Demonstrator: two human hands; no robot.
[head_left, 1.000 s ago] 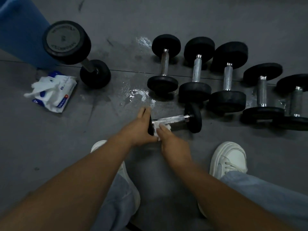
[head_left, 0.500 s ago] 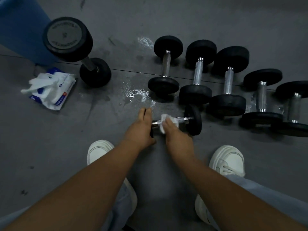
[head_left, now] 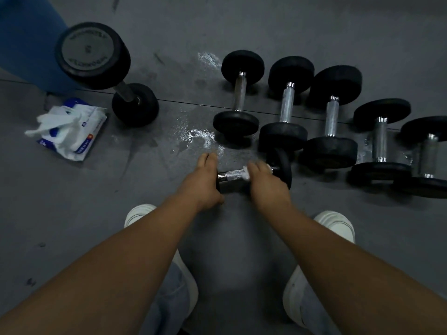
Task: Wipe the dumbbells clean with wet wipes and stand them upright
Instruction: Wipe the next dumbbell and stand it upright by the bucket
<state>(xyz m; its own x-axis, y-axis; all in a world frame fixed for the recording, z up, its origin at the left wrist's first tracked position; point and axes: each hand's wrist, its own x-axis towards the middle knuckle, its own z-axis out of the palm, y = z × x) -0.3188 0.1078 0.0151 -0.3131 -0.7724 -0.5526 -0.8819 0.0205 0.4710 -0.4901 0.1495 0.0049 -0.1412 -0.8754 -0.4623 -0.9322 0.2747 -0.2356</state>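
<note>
A small black dumbbell (head_left: 232,174) with a chrome handle lies on its side on the grey floor in front of me. My left hand (head_left: 202,183) grips its left weight, which is mostly hidden. My right hand (head_left: 264,182) wraps a white wet wipe (head_left: 246,172) round the right part of the handle, next to the right weight (head_left: 284,169). Behind it, several black dumbbells (head_left: 285,110) lie side by side in a row running to the right edge.
A big dumbbell (head_left: 96,66) leans against a blue object (head_left: 26,37) at the back left. An open pack of wet wipes (head_left: 72,128) lies at the left. Wet patches (head_left: 200,139) shine on the floor. My white shoes (head_left: 338,223) flank the arms.
My right hand has slid the wipe along the handle from its left end toward the right weight. My left hand has kept its hold on the left weight.
</note>
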